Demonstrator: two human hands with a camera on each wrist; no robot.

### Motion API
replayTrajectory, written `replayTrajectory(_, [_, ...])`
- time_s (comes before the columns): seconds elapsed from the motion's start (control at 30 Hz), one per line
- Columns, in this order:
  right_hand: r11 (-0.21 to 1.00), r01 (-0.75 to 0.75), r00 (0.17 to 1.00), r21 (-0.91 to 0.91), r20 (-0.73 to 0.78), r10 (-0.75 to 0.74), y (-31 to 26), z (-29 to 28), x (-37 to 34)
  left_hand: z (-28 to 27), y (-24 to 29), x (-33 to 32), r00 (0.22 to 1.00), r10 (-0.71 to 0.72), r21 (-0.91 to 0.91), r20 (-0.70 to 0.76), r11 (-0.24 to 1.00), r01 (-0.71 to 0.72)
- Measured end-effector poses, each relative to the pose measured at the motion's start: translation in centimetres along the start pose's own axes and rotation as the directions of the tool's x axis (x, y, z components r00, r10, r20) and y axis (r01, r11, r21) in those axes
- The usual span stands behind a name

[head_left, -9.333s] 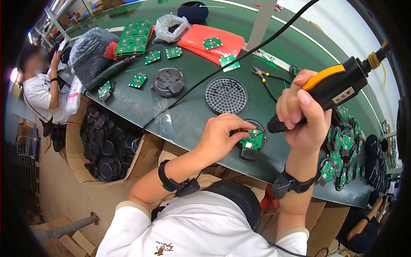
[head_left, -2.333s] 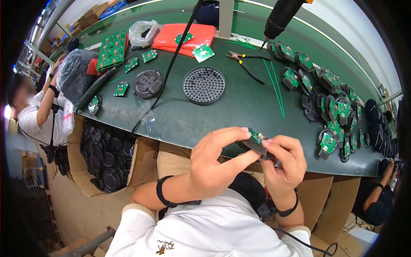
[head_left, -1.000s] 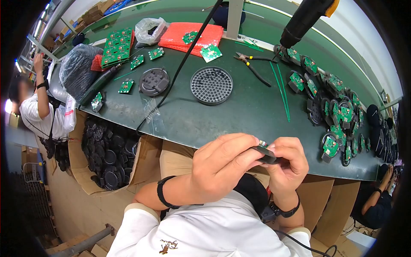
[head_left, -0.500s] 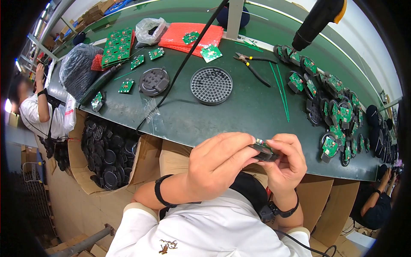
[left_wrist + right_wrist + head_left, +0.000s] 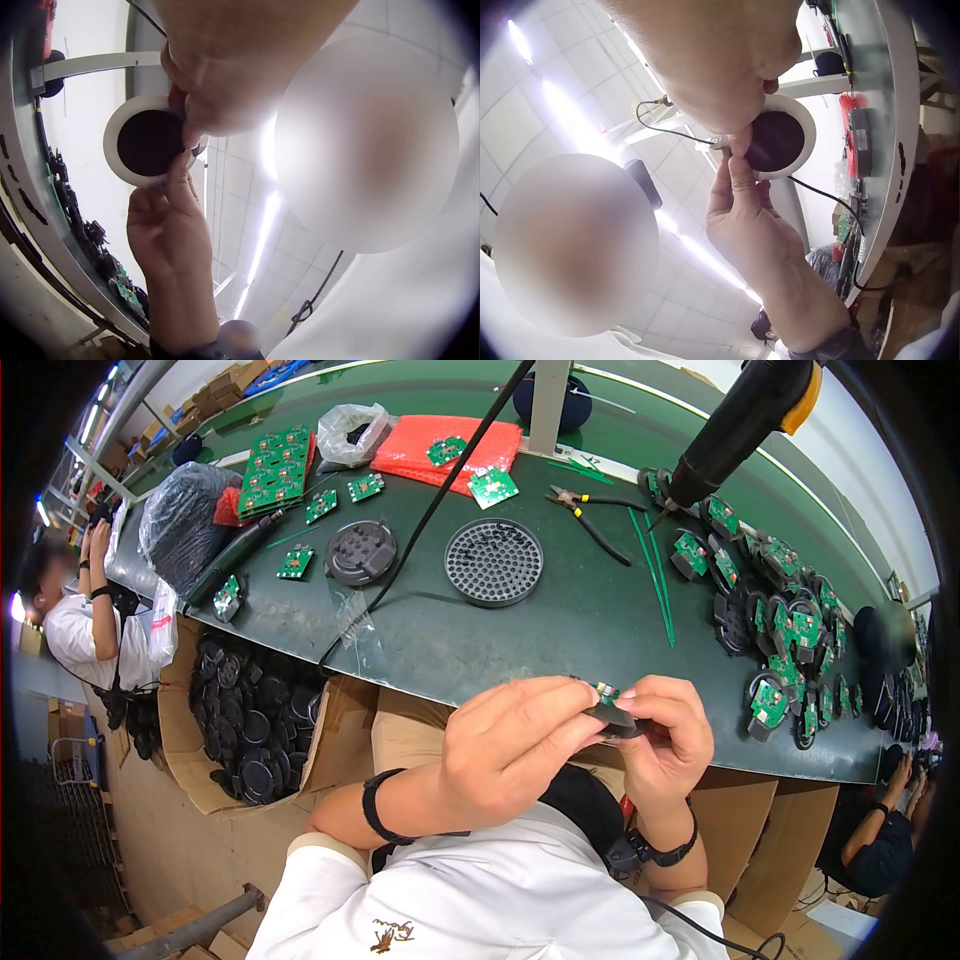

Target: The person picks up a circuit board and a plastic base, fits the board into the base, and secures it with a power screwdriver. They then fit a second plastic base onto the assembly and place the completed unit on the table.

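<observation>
Both hands hold one round black housing (image 5: 618, 726) with a small green circuit board (image 5: 607, 696) on its top, just in front of the table's near edge. The left hand (image 5: 515, 752) grips it from the left, fingers curled over its side. On the right, the right hand (image 5: 665, 742) pinches its edge between thumb and fingers. From below, the left wrist view shows the housing's dark round face with a pale rim (image 5: 114, 154). The right wrist view shows the same dark disc (image 5: 778, 141), with fingertips of both hands at its edge. Fingers hide part of the board.
A black and orange screwdriver (image 5: 740, 438) hangs at the upper right, above assembled units (image 5: 790, 620). On the table (image 5: 440, 640) lie a perforated round tray (image 5: 493, 562), pliers (image 5: 590, 520), a housing (image 5: 361, 552) and loose boards. A carton of black parts (image 5: 335, 730) stands below left.
The screwdriver, gripped by the right hand in the oldest frame, now hangs free and sways. The housing has gone from the table into both hands, and its tilt has changed slightly since the last frames.
</observation>
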State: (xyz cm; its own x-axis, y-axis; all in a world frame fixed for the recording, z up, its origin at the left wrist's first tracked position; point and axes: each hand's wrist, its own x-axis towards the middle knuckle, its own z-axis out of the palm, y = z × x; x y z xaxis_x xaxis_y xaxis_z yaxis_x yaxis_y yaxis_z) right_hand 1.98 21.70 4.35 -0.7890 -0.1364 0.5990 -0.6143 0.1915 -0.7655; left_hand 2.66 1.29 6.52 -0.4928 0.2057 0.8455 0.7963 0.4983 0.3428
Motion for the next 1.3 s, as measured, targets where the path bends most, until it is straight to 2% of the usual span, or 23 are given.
replayTrajectory(0.17, [0.999, 0.007, 1.0, 0.041, -0.028, -0.006, 0.2, 0.3, -0.3, 0.2, -0.1, -0.1, 1.0, -0.003, -0.005, 0.002, 1.0, 0.003])
replayTrajectory(0.37, [0.996, -0.086, 0.992, 0.024, -0.086, 0.088, -0.2, -0.3, -0.5, 0.7, 0.2, 0.4, 0.999, -0.045, -0.069, 0.018, 0.997, 0.046])
replayTrajectory(0.43, [0.999, -0.024, 0.997, -0.049, -0.074, 0.02, 0.3, -2.1, -1.0, 0.9, 0.1, 0.7, 0.988, -0.106, -0.1, 0.11, 0.988, 0.118])
replayTrajectory(0.5, [0.988, -0.052, 0.991, -0.145, -0.128, 0.033, -0.2, -5.0, -1.8, 0.8, -0.2, 0.1, 0.976, -0.148, -0.095, 0.159, 0.982, 0.164])
replayTrajectory(0.57, [0.9, 0.064, 0.977, -0.431, -0.157, -0.145, -0.2, -7.7, -2.8, 0.9, -0.7, -0.2, 0.963, -0.213, -0.086, 0.163, 0.97, 0.229])
replayTrajectory(0.63, [0.872, 0.03, 0.974, -0.488, -0.181, -0.134, -0.7, -10.0, -4.1, 1.7, -1.3, 0.0, 0.964, -0.187, -0.107, 0.187, 0.972, 0.21])
replayTrajectory(0.7, [0.813, 0.077, 0.954, -0.577, -0.195, -0.229, -0.8, -11.8, -5.0, 2.7, -1.6, 0.2, 0.965, -0.161, -0.119, 0.208, 0.975, 0.188])
replayTrajectory(0.83, [0.809, 0.051, 0.932, -0.586, -0.262, -0.249, -1.2, -13.7, -6.2, 4.0, -1.3, 0.2, 0.946, -0.199, -0.124, 0.256, 0.964, 0.236])
replayTrajectory(1.3, [0.83, 0.1, 0.91, -0.549, -0.287, -0.299, -0.6, -15.0, -6.5, 5.2, -1.3, -0.8, 0.921, -0.24, -0.088, 0.306, 0.956, 0.279])
